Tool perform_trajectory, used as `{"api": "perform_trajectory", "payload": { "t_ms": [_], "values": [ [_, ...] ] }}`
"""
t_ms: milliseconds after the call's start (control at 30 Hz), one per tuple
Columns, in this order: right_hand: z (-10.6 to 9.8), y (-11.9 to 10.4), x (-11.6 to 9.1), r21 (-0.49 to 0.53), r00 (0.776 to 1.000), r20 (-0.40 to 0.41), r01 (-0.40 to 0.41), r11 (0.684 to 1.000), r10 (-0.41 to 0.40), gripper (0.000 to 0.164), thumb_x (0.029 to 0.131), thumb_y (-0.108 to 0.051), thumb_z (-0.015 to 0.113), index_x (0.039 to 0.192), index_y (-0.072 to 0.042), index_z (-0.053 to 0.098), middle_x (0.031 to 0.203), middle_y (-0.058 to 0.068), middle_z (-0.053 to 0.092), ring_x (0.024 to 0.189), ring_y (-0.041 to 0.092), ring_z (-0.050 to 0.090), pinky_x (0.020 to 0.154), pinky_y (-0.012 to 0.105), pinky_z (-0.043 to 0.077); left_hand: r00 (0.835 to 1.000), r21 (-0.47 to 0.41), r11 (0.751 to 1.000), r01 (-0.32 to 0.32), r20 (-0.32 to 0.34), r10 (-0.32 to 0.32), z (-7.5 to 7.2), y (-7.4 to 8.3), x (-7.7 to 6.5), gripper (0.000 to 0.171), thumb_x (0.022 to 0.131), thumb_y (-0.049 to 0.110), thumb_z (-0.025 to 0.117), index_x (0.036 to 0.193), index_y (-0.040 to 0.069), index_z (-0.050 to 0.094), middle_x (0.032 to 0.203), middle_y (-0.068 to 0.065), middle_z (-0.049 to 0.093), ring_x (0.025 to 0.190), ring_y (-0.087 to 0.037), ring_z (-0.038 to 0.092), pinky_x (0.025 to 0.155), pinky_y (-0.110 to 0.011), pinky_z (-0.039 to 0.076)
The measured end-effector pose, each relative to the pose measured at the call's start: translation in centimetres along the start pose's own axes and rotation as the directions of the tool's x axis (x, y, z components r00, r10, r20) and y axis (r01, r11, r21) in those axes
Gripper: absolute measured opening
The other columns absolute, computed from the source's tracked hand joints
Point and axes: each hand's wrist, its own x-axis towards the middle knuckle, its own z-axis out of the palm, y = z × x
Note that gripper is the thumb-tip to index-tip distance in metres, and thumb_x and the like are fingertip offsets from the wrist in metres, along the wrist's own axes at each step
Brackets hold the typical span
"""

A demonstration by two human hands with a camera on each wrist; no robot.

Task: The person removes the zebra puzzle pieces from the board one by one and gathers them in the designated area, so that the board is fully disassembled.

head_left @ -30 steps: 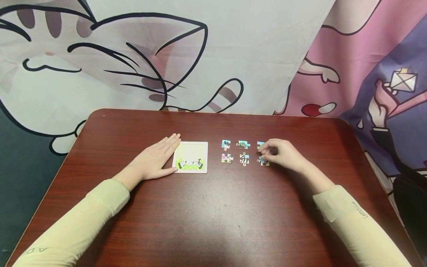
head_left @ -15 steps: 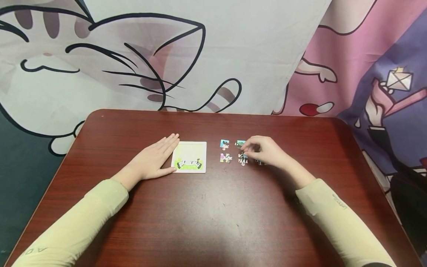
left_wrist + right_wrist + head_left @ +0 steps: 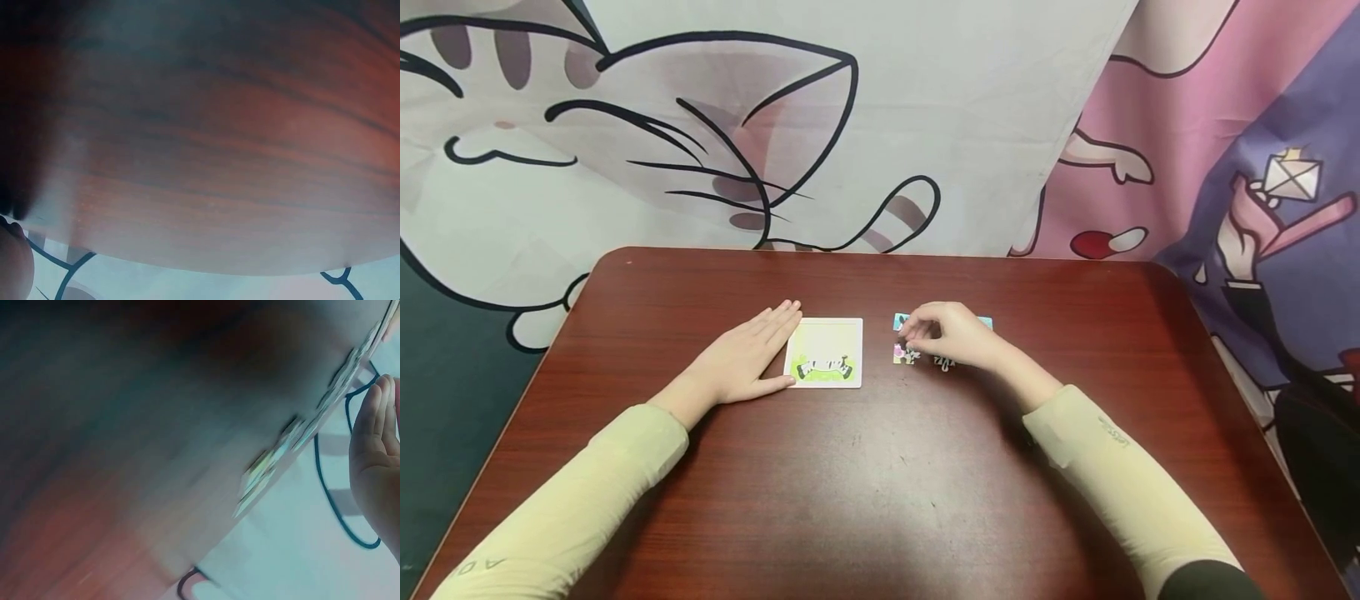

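Observation:
A white-bordered puzzle board (image 3: 825,337) with a zebra's striped body at its bottom lies left of centre. My left hand (image 3: 741,354) rests flat beside it, thumb and fingertips touching its left edge; only a bit of that hand (image 3: 14,265) shows in the left wrist view. My right hand (image 3: 951,333) hovers over the small jigsaw pieces with fingers loosely bent; I see nothing between them. Visible around it are an upper left piece (image 3: 900,321), a lower left piece with pink (image 3: 901,354), a lower middle piece (image 3: 943,363) and an upper right piece (image 3: 986,322). Others are hidden.
The brown wooden table (image 3: 865,483) spans the view. Behind it hangs a white cloth (image 3: 985,125) with a cartoon cat, and a pink and purple cloth (image 3: 1187,133) is at the right. In the right wrist view, pieces (image 3: 257,478) lie along the table edge.
My right hand has moved left across the pieces, from the right column to the left one. The left hand and the board stay put.

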Motion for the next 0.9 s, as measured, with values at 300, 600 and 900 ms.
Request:
{"api": "perform_trajectory", "payload": {
  "t_ms": [300,600,900],
  "values": [
    [1.9,-2.2,2.4,0.024,0.998,0.059,0.018,1.0,-0.019,0.013,0.081,-0.011,0.072,0.093,-0.008,0.07,0.08,-0.006,0.066,0.072,0.007,0.062,0.069,0.027,0.055,1.0,-0.011,1.0,0.002,-0.002,-0.002,-0.2,0.1,0.2,0.092,0.087,0.065,0.042,0.148,-0.001,0.019,0.155,-0.016,0.015,0.143,-0.027,0.013,0.116,-0.04,0.017],
    [3.7,-3.7,4.5,0.031,0.995,0.088,0.039,0.999,-0.042,0.012,0.08,-0.01,0.072,0.092,-0.008,0.07,0.079,-0.006,0.065,0.072,0.006,0.061,0.068,0.02,0.053,1.0,0.002,1.0,0.014,0.015,-0.014,-0.2,0.2,-0.1,0.093,0.087,0.066,0.039,0.148,0.0,0.018,0.155,-0.015,0.014,0.143,-0.026,0.011,0.116,-0.04,0.017],
    [5.8,-4.8,6.5,0.003,0.986,0.155,0.066,0.998,-0.066,0.011,0.08,-0.01,0.073,0.091,-0.009,0.07,0.079,-0.007,0.065,0.072,0.002,0.06,0.067,0.016,0.052,1.0,0.005,1.0,0.002,0.01,-0.002,-0.7,0.4,-0.2,0.091,0.088,0.064,0.04,0.148,-0.001,0.018,0.155,-0.016,0.015,0.143,-0.027,0.012,0.115,-0.04,0.019]
  ]
}}
